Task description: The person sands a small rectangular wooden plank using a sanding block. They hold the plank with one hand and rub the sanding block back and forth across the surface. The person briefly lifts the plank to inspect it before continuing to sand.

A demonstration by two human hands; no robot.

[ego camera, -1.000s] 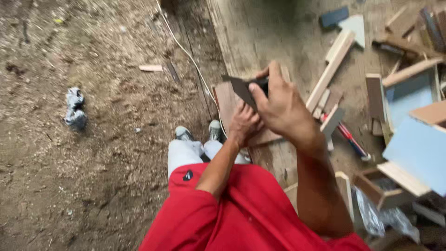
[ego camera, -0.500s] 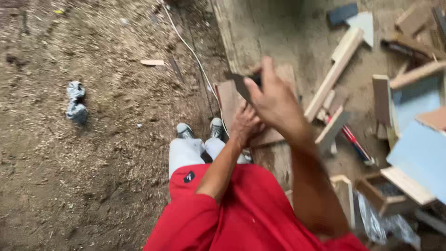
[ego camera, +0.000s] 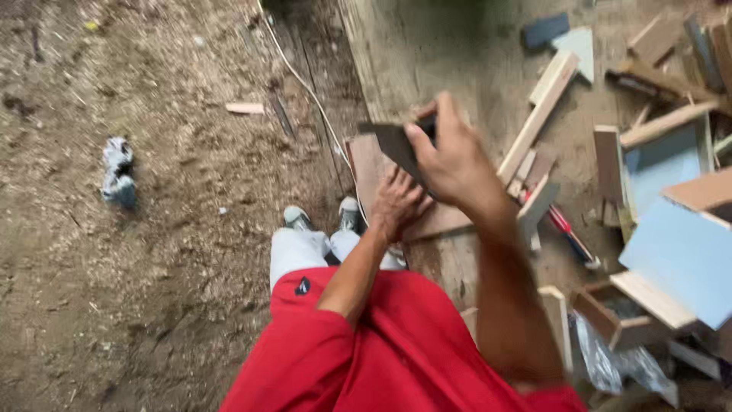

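Gripping a dark flat tool point(ego camera: 396, 145), the right hand point(ego camera: 454, 156) has its fingers closed around it and holds it raised above a reddish-brown board point(ego camera: 435, 217); the tool's exact kind is blurred. Left hand point(ego camera: 398, 202) lies flat on that board, fingers spread, pressing it down. Board lies on a dusty workbench point(ego camera: 450, 46) at its left edge. Right of it: pale wood strips point(ego camera: 537, 114), a red-handled tool point(ego camera: 568, 233), light blue panels point(ego camera: 686, 259). Sawdust floor point(ego camera: 152, 267) to the left.
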